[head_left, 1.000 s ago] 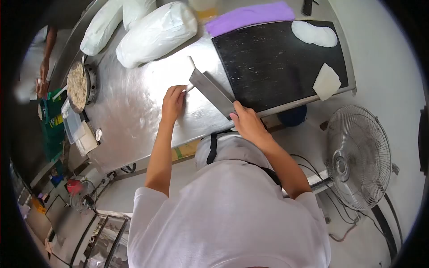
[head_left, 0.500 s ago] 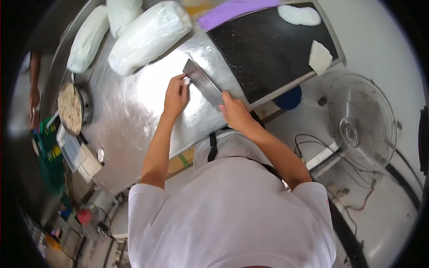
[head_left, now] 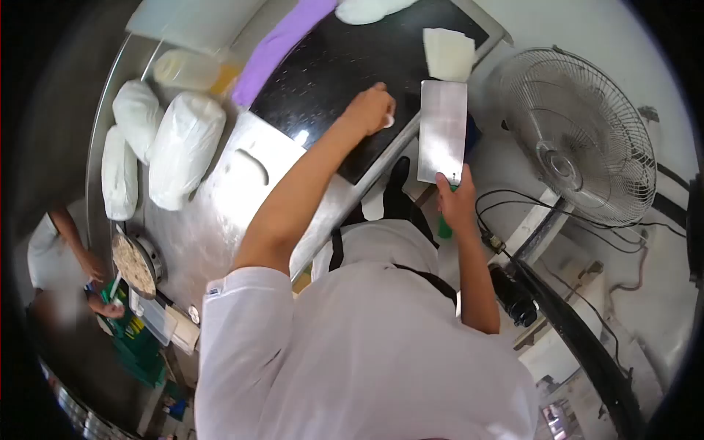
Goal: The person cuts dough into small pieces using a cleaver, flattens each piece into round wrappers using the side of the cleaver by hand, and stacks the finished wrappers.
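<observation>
My right hand (head_left: 457, 202) is closed round the green handle of a cleaver (head_left: 443, 125). Its broad metal blade stands out over the front edge of the black slab (head_left: 323, 73), close to a stack of white squares (head_left: 449, 55). My left hand (head_left: 370, 110) is over that slab near its front edge, fingers curled in. A small white piece (head_left: 389, 122), too small to name, shows at its fingertips. On the metal table (head_left: 220, 198) to the left lies a thin curved grey strip or mark (head_left: 253, 166).
White wrapped bundles (head_left: 187, 147) and a bottle of yellow liquid (head_left: 191, 71) stand at the left. A purple cloth (head_left: 282, 40) borders the slab. Beyond a pan of pale filling (head_left: 134, 265) are another person's hands (head_left: 103, 286). A fan (head_left: 572, 139) stands at right.
The view has turned right. My left hand has left the blade and moved over the black slab. My right hand has carried the cleaver off the metal table to the slab's front edge.
</observation>
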The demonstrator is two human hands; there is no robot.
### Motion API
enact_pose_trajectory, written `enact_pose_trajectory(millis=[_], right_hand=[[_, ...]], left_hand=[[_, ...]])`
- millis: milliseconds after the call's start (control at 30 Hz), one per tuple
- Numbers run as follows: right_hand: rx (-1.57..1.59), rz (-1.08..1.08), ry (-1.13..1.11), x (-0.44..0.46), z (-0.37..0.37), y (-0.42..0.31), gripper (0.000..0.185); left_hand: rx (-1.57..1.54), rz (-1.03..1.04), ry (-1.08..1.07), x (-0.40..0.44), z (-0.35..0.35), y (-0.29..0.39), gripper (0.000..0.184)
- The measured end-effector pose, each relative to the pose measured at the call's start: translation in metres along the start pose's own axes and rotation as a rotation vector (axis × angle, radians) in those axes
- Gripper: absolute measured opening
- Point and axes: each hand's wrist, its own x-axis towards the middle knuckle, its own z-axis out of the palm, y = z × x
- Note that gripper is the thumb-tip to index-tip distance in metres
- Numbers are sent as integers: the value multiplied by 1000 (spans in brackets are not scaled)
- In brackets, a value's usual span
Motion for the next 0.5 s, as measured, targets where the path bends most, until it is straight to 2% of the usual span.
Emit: enact_pose_trajectory(millis=[33, 67, 133, 200, 233, 267, 300, 367, 400, 433, 500], right_hand=[[12, 7, 12, 5, -10, 1, 25], [28, 45, 20, 6, -18, 3, 26], [72, 116, 20, 10, -36, 11, 27], [160, 255, 17, 16, -40, 13, 28], [170, 252, 13, 22, -44, 17, 28], [111, 94, 34, 33, -48, 24, 26], [53, -63, 59, 48, -51, 27, 25], [-7, -123, 41, 83, -62, 22, 26], [-77, -187, 19, 100, -66, 16, 28], [-79, -183, 4, 114, -66, 1, 28], [142, 2, -56, 151, -64, -34, 36]], left_hand=[[129, -90, -112, 15, 0, 1, 26], [138, -84, -132, 24, -2, -1, 26], [278, -258, -171, 37, -14, 10, 36], [331, -286, -235, 38, -20, 22, 36], [371, -316, -278, 41, -24, 26, 36], [322, -316, -402, 48, -23, 20, 40], [333, -316, -394, 58, -23, 29, 40], [-5, -445, 45, 68, -9, 55, 49], [62, -353, 209, 71, 14, 48, 70], [60, -369, 211, 64, 29, 40, 70], [419, -146, 256, 56, 46, 36, 89]])
